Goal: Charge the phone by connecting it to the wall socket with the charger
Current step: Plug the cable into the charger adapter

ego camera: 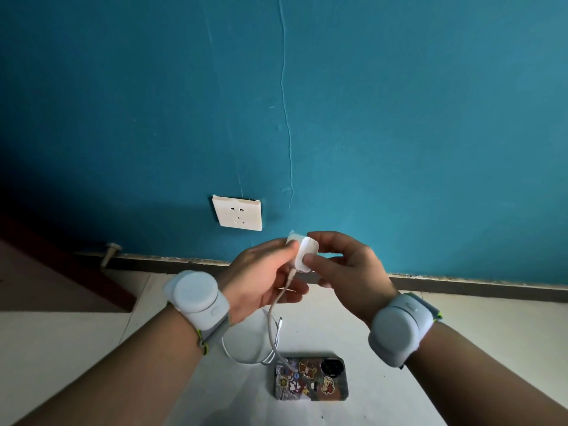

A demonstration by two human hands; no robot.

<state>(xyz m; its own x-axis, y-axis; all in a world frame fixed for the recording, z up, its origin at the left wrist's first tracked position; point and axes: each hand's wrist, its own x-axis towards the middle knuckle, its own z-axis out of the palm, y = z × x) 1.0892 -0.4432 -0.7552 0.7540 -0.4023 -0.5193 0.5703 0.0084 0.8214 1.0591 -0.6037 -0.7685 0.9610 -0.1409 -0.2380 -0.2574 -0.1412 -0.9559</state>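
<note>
A white charger block (302,254) sits between both hands, a little right of and below the white wall socket (237,213) on the blue wall. My left hand (265,279) pinches its left side and my right hand (347,262) pinches its right side with thumb and forefinger. A white cable (274,315) hangs from the block, loops over the floor, and its free plug end (280,319) dangles loose. The phone (311,379), in a case covered with cartoon stickers, lies face down on the pale floor below the hands.
A dark skirting strip (461,285) runs along the foot of the wall. A dark red door or panel (61,272) stands at the left, with a small doorstop peg (109,253) near it. Grey bands sit on both wrists.
</note>
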